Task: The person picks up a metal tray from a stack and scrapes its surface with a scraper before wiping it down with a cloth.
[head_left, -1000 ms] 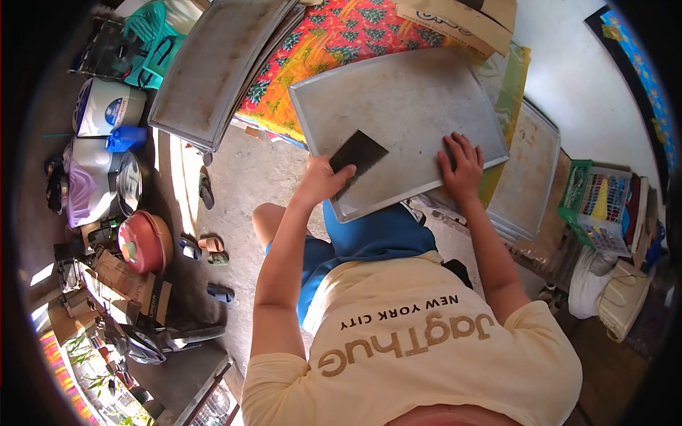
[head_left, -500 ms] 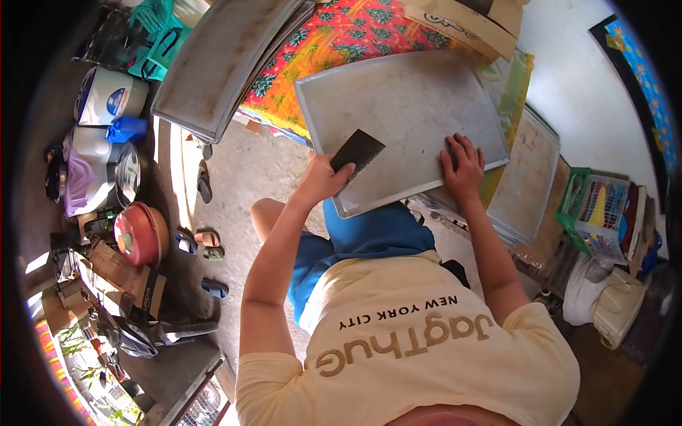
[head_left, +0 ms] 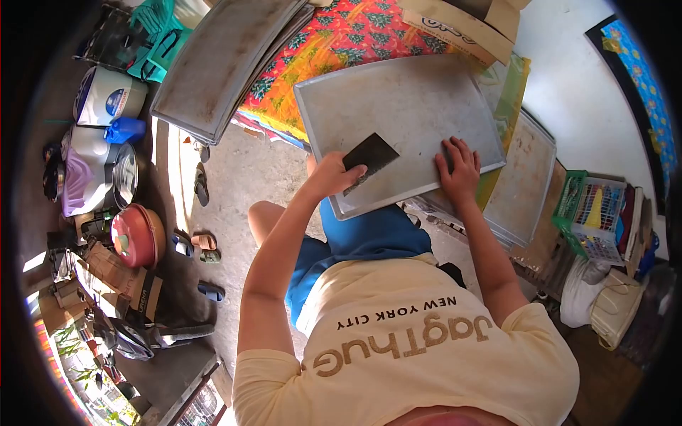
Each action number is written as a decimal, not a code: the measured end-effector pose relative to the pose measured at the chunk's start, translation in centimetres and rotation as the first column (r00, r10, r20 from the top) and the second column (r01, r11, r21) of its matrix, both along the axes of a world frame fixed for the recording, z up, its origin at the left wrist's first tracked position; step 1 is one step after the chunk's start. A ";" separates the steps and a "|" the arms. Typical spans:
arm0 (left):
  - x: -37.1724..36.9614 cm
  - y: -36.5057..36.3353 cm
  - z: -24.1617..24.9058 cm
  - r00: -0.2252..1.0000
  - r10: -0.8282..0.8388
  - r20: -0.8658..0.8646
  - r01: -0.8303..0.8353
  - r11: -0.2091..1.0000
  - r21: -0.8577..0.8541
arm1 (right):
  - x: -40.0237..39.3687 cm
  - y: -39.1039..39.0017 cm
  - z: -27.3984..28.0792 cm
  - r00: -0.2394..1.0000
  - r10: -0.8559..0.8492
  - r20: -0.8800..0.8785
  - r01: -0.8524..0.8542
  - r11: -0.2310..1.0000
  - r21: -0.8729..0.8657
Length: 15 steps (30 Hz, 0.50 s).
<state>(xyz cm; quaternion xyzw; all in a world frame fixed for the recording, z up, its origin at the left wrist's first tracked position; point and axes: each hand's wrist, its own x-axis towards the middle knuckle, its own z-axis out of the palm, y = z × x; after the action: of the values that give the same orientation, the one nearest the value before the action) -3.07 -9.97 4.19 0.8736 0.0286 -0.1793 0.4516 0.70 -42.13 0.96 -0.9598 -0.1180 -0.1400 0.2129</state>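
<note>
My left hand [head_left: 334, 175] is closed around a dark, flat rectangular scraper [head_left: 374, 157], thumb on its upper face. The scraper's blade lies over the left part of a large grey metal baking tray [head_left: 412, 99]. This tray has a raised rim and faint brownish stains; its near edge rests over my lap. My right hand [head_left: 462, 169] lies on the tray near its right corner, fingers apart and thumb spread on the surface.
At the upper left is a stack of stained trays [head_left: 220, 71], beside a red patterned cloth [head_left: 355, 35]. More trays [head_left: 526, 184] lie to the right. A cardboard box [head_left: 462, 32] stands behind, with a green basket [head_left: 572, 206] at far right. Slippers [head_left: 206, 241] are on the floor.
My left hand has moved slightly right with the scraper, across the tray. My right hand has barely shifted. The tray sits nearly where it was.
</note>
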 end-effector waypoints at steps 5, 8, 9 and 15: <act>0.8 -1.0 0.9 0.996 0.027 -0.084 -0.015 0.990 0.143 | 0.0 0.0 0.1 1.000 -0.001 -0.001 0.001 1.000 0.000; 0.8 -0.9 -0.2 0.998 -0.009 -0.063 0.014 0.997 0.081 | -0.1 0.0 0.0 1.000 -0.005 -0.003 0.005 1.000 -0.003; 0.7 -1.1 0.2 0.995 0.032 -0.099 -0.026 0.998 0.063 | 0.0 0.0 0.0 1.000 -0.004 -0.002 0.004 1.000 -0.005; 0.2 -1.7 1.6 0.989 0.058 -0.134 -0.065 0.997 -0.052 | 0.0 0.0 0.0 1.000 -0.002 -0.007 0.002 1.000 0.005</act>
<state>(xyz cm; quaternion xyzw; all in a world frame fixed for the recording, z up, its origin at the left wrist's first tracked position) -2.84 -11.72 5.75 0.8455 0.0802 -0.2234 0.4783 0.72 -42.15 0.95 -0.9598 -0.1159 -0.1372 0.2156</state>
